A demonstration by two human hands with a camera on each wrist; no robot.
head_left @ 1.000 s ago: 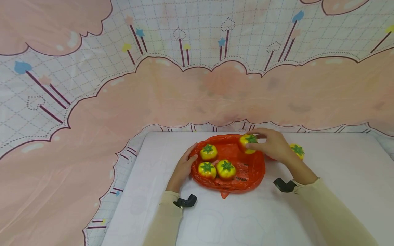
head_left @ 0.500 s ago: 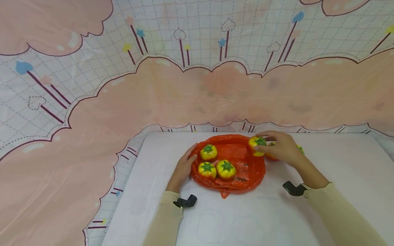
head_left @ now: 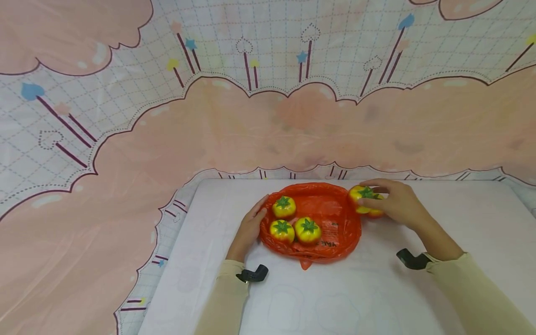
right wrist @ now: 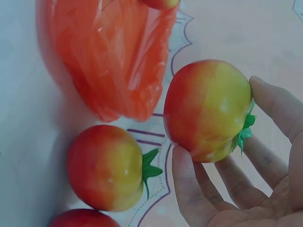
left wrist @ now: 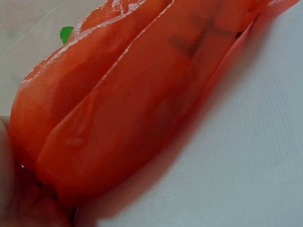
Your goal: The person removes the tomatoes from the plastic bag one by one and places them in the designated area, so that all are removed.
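In the head view, my left hand (head_left: 247, 229) holds the left side of a red plastic bag (head_left: 348, 242), spread wide on the table. Three yellow-red toy tomatoes with green leaf tops lie in it: one at the back (head_left: 284, 207), two nearer me, including the right one (head_left: 308, 231). My right hand (head_left: 399, 205) pinches another toy tomato (right wrist: 208, 111) between thumb and fingers, above the table just off the bag's right rim. Below it, in the right wrist view, a loose toy tomato (right wrist: 105, 168) sits beside part of another (right wrist: 85, 219).
A white table (head_left: 318, 302) carries everything. Behind it hangs a patterned curtain (head_left: 293, 125) with pink cloud shapes. A black wrist device (head_left: 412, 259) sits on the right sleeve, and another (head_left: 253, 273) on the left.
My right hand has carried the pinched toy tomato rightward, from over the bag's back right to outside its rim, overlapping a loose toy tomato. The left hand and bag look unmoved.
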